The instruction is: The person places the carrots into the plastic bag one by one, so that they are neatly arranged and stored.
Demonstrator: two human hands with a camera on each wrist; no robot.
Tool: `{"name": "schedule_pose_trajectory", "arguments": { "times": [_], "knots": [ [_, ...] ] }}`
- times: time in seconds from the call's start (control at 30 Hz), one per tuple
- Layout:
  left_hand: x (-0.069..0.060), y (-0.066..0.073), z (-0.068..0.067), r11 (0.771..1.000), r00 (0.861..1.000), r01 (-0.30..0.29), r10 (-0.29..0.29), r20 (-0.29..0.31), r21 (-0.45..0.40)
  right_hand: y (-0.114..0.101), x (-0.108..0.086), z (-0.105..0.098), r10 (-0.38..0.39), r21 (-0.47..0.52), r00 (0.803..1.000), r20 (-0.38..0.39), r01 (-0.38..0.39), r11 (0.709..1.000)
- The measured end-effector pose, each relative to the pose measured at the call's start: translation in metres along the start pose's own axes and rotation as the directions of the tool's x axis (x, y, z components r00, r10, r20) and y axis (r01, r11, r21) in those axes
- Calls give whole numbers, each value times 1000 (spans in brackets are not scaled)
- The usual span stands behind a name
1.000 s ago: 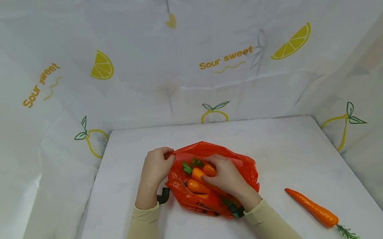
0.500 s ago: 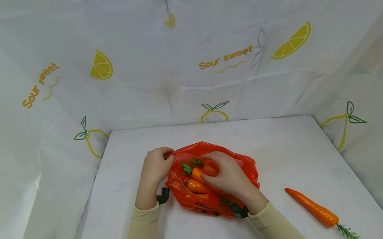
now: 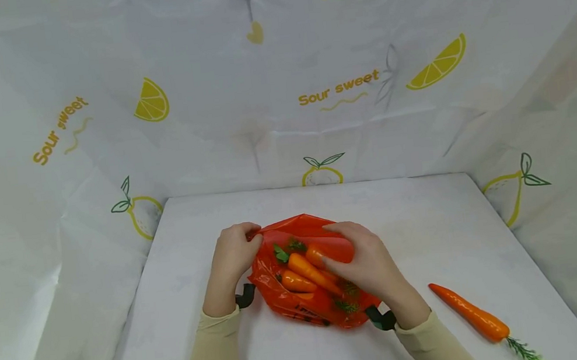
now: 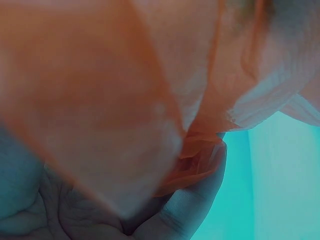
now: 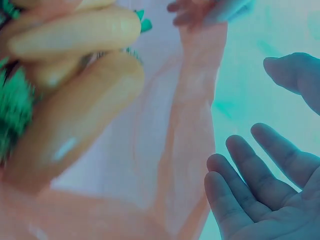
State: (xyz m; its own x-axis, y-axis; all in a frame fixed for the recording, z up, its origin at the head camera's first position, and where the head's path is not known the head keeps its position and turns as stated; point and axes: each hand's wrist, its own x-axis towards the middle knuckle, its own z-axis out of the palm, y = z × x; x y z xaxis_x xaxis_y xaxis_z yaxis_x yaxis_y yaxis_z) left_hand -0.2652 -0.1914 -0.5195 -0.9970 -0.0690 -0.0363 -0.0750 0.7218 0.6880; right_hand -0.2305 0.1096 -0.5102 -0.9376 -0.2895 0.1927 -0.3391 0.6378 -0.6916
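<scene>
A red plastic bag lies in the middle of the table with its mouth spread, and several orange carrots with green tops are inside. My left hand pinches the left edge of the bag; in the left wrist view the crumpled film sits between thumb and fingers. Over the bag's right side hovers my right hand. Its fingers are spread and hold nothing, as the right wrist view shows with the palm beside the bag.
One loose carrot with a feathery green top lies on the white table, right of the bag. Pale sheeting printed with lemons and lettering hangs behind the table and along its sides.
My right hand has drawn back to the right from above the carrots, and its fingers have spread. More of the carrots shows now. The left hand keeps its hold on the bag.
</scene>
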Motion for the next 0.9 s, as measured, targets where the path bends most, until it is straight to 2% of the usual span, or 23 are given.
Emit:
{"name": "schedule_pose_trajectory", "arguments": {
  "times": [0.27, 0.57, 0.9],
  "knots": [
    [0, 0, 1, 1000, 1000, 0, 0, 2, 15, 15, -11, -21, 28, -18, 998, -62, -29, 999],
    [0, 0, 0, 1000, 1000, 5, -5, -2, 10, 27, -23, -45, 14, -76, 992, -125, -24, 997],
    [1, -1, 1, 1000, 1000, 2, -2, -8, 4, 49, -46, -75, 101, -105, 977, -189, -122, 987]
  ]
}}
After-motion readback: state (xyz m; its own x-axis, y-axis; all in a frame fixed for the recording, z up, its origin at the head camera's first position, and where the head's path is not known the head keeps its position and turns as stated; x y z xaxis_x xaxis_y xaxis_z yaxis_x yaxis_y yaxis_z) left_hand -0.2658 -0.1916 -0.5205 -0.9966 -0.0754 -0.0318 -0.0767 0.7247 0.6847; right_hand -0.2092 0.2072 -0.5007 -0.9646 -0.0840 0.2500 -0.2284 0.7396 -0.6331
